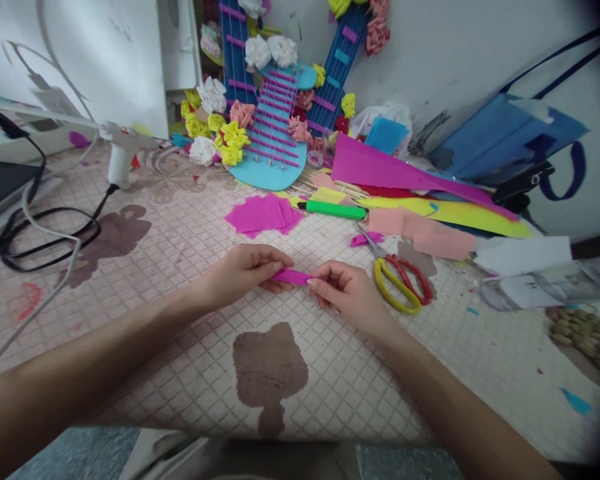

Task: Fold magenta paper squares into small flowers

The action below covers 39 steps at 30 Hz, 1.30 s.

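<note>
A small folded strip of magenta paper [295, 277] is stretched between my two hands above the patterned tablecloth. My left hand [245, 272] pinches its left end between thumb and fingers. At the other end, my right hand [347, 290] grips it with thumb and fingertips. Behind my hands lies a pile of magenta paper pieces [263, 215]. Scissors with one yellow and one red handle [397, 283] rest just right of my right hand, and a small folded magenta piece [367, 239] lies beside their blades.
A green marker or cutter [336, 210] lies near coloured paper sheets [405, 173]. Paper-flower decorations with a light-blue board [270, 167] lean on the wall. A white glue gun [121, 157] and cables stand left. A clear bottle [555, 283] and peanuts [585, 337] are at right.
</note>
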Each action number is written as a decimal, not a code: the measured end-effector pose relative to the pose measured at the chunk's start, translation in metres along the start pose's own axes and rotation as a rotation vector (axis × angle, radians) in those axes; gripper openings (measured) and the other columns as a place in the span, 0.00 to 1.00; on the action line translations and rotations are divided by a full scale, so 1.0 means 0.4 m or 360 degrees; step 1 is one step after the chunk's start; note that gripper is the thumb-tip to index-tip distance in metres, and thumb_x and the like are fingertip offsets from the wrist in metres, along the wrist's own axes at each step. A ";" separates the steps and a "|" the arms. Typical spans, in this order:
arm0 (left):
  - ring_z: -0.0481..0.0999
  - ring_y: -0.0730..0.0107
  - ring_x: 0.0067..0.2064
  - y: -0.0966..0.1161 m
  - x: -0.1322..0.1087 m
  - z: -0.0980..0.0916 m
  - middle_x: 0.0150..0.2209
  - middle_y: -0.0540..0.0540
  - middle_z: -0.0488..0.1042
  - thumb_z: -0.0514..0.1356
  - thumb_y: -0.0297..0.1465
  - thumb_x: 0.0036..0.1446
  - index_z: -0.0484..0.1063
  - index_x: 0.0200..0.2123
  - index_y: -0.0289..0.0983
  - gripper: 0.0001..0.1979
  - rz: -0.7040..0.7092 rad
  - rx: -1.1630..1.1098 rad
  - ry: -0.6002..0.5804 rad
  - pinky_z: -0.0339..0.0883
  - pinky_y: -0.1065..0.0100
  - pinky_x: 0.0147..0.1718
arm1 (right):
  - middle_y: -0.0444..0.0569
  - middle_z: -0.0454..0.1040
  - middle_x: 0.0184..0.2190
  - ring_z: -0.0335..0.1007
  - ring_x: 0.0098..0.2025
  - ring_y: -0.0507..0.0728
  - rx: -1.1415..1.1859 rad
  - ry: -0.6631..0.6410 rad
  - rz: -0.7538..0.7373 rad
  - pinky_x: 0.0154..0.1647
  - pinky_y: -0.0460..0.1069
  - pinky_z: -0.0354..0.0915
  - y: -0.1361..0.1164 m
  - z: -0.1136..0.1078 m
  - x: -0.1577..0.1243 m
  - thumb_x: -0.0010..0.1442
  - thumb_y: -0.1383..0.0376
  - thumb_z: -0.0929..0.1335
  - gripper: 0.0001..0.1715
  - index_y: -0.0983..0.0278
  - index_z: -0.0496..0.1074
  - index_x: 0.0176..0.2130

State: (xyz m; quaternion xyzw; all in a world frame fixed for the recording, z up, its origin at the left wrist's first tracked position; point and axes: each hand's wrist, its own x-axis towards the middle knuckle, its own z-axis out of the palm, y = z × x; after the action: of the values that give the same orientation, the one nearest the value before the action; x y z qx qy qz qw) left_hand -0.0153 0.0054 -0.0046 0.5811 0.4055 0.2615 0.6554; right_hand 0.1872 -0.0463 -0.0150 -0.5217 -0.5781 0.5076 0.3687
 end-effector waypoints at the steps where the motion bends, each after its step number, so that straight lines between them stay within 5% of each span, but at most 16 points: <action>1: 0.79 0.72 0.33 0.002 0.000 -0.002 0.31 0.47 0.78 0.57 0.28 0.58 0.74 0.38 0.31 0.08 -0.0006 -0.0015 0.0015 0.75 0.71 0.35 | 0.38 0.65 0.19 0.59 0.18 0.46 0.0017 -0.0007 0.0011 0.18 0.43 0.56 0.000 -0.001 0.000 0.55 0.58 0.69 0.11 0.64 0.69 0.30; 6: 0.79 0.71 0.31 -0.015 0.002 -0.012 0.30 0.46 0.79 0.65 0.31 0.50 0.74 0.38 0.32 0.12 0.0051 0.0070 -0.0027 0.74 0.71 0.32 | 0.39 0.66 0.19 0.59 0.18 0.46 0.0051 -0.0008 0.0046 0.15 0.43 0.53 0.000 -0.004 0.001 0.54 0.58 0.70 0.12 0.63 0.68 0.30; 12: 0.80 0.68 0.33 -0.017 0.001 -0.015 0.32 0.43 0.80 0.61 0.31 0.54 0.72 0.41 0.32 0.12 0.0039 0.0147 -0.0137 0.75 0.67 0.34 | 0.40 0.68 0.20 0.58 0.17 0.46 0.0071 -0.0024 0.0065 0.15 0.43 0.53 -0.005 -0.011 0.003 0.55 0.58 0.69 0.11 0.64 0.69 0.30; 19: 0.78 0.67 0.33 0.021 0.018 0.035 0.31 0.45 0.79 0.64 0.34 0.50 0.76 0.36 0.34 0.11 0.0411 0.0836 -0.0025 0.70 0.72 0.30 | 0.38 0.66 0.18 0.58 0.17 0.46 -0.0002 -0.0042 0.0047 0.17 0.43 0.55 -0.005 -0.012 0.002 0.55 0.59 0.69 0.10 0.64 0.69 0.29; 28: 0.78 0.70 0.27 0.029 0.036 0.021 0.26 0.45 0.78 0.59 0.30 0.54 0.75 0.35 0.31 0.08 0.0097 0.0558 -0.0191 0.70 0.73 0.26 | 0.43 0.73 0.25 0.64 0.20 0.47 0.0002 -0.0087 0.0025 0.18 0.43 0.57 0.000 -0.033 0.001 0.58 0.58 0.67 0.12 0.65 0.71 0.32; 33: 0.75 0.72 0.30 0.034 0.048 0.013 0.28 0.48 0.78 0.60 0.28 0.51 0.78 0.30 0.35 0.06 0.0445 0.0967 -0.0064 0.66 0.73 0.28 | 0.44 0.73 0.25 0.65 0.20 0.47 -0.0057 -0.0050 0.0005 0.18 0.43 0.57 -0.002 -0.042 -0.002 0.58 0.58 0.67 0.11 0.64 0.71 0.32; 39: 0.73 0.72 0.30 0.039 0.087 0.004 0.28 0.47 0.79 0.61 0.31 0.50 0.79 0.30 0.36 0.07 0.0433 0.0889 -0.0088 0.65 0.72 0.29 | 0.45 0.74 0.26 0.68 0.22 0.50 -0.0518 0.0217 -0.0162 0.24 0.46 0.63 -0.001 -0.134 -0.012 0.60 0.59 0.65 0.11 0.64 0.71 0.34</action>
State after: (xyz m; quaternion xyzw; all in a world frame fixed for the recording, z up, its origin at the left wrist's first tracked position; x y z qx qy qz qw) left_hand 0.0066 0.0358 0.0025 0.7946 0.3622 0.2094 0.4400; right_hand 0.2392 -0.0401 -0.0028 -0.5779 -0.6519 0.3514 0.3429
